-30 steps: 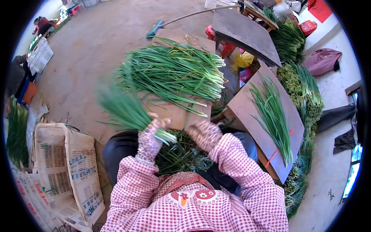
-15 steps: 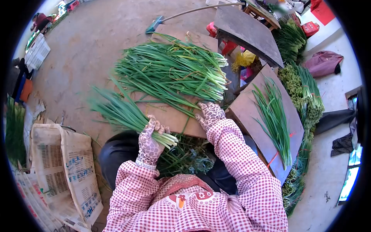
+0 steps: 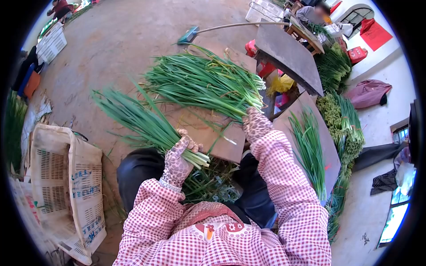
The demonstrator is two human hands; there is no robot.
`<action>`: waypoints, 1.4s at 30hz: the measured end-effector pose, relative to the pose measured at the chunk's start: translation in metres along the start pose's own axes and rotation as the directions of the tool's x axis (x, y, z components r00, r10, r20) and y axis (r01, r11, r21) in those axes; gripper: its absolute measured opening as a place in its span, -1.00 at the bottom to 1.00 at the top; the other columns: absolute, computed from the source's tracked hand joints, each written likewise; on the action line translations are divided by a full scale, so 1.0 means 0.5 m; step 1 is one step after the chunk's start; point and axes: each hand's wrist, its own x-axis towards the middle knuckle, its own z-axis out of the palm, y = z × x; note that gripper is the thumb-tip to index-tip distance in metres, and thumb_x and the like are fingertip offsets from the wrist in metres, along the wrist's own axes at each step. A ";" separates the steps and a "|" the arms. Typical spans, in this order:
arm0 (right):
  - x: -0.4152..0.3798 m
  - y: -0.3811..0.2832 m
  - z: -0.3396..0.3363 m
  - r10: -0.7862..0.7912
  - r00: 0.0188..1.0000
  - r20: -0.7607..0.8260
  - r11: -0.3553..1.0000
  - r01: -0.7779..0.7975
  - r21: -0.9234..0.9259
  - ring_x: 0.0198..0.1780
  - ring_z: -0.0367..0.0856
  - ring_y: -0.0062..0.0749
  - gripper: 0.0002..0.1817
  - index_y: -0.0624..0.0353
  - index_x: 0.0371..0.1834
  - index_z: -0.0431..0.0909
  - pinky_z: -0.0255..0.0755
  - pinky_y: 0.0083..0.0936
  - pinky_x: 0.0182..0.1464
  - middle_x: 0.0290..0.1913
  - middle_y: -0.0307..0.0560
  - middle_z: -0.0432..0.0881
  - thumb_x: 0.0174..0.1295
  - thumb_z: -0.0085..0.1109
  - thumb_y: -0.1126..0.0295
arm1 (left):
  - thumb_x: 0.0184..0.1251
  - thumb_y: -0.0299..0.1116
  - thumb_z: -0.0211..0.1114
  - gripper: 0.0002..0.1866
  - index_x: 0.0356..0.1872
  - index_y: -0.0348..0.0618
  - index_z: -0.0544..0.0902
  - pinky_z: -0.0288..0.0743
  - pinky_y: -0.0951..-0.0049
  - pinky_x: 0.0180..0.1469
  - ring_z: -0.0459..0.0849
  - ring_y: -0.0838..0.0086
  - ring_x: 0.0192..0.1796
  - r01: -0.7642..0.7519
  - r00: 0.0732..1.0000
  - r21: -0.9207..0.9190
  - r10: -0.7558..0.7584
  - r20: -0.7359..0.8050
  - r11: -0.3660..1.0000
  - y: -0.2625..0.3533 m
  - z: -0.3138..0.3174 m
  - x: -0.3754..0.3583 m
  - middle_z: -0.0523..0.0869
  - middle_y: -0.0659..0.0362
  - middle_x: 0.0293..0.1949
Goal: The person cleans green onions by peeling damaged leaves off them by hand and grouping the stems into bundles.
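Observation:
My left hand (image 3: 179,159), in a spotted glove, is wrapped round a bunch of garlic chives (image 3: 142,122). The white stem ends stick out to the right of the fist and the green leaves fan out to the upper left. My right hand (image 3: 257,124), gloved alike, is at the white-ended side of a big pile of garlic chives (image 3: 199,82). Its fingers are closed on stems at the pile's near right corner; the fingertips are partly hidden. Under the pile lies a brown board (image 3: 195,128), with a few loose stalks on its near part.
To the right, a tilted board (image 3: 284,122) bears a smaller bunch of chives (image 3: 309,153). Behind it are stacked bundled greens (image 3: 339,115). A dark bench (image 3: 290,55) and a broom (image 3: 188,35) are farther off. A plastic crate (image 3: 66,186) stands at left. Another person (image 3: 313,15) sits at the back.
My right hand has moved up and right, from the board's edge to the pile's stem ends. My left hand still grips its bunch. The view has shifted, showing more of the back.

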 end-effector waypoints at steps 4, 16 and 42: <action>-0.015 0.039 -0.012 0.150 0.979 0.137 0.951 -0.181 0.250 -0.53 0.44 -0.49 -0.68 0.13 -0.06 0.45 0.38 -0.45 -0.47 -0.46 -0.17 0.50 0.22 0.01 0.19 | 0.24 -0.38 0.16 -0.79 -0.12 -0.03 0.42 0.38 0.32 -0.11 0.46 0.55 -0.43 0.021 0.999 -0.009 -0.020 0.037 1.000 0.001 0.004 0.004 0.45 0.31 -0.51; -0.192 -0.055 0.058 -0.297 0.679 0.671 -0.422 -0.724 0.546 -0.75 0.09 -0.70 -0.75 0.15 -0.20 0.45 0.04 -0.67 -0.67 -0.70 -0.40 0.24 0.23 -0.01 0.20 | 0.26 -0.47 0.10 -0.71 0.01 -0.14 0.39 0.46 0.42 -0.26 0.52 0.47 -0.35 0.302 0.953 0.014 -0.301 -0.030 0.953 -0.078 -0.039 -0.020 0.57 0.12 -0.29; -0.156 -0.149 0.179 0.321 0.910 0.263 0.129 -0.317 0.940 -0.26 0.48 -0.64 -0.80 0.23 -0.16 0.49 0.38 -0.68 -0.20 -0.29 -0.22 0.58 0.23 0.09 0.36 | 0.23 -0.41 0.15 -0.78 -0.10 -0.17 0.51 0.50 0.40 -0.17 0.59 0.44 -0.24 0.330 0.930 0.221 -0.276 -0.242 0.918 -0.059 -0.045 -0.016 0.61 0.17 -0.26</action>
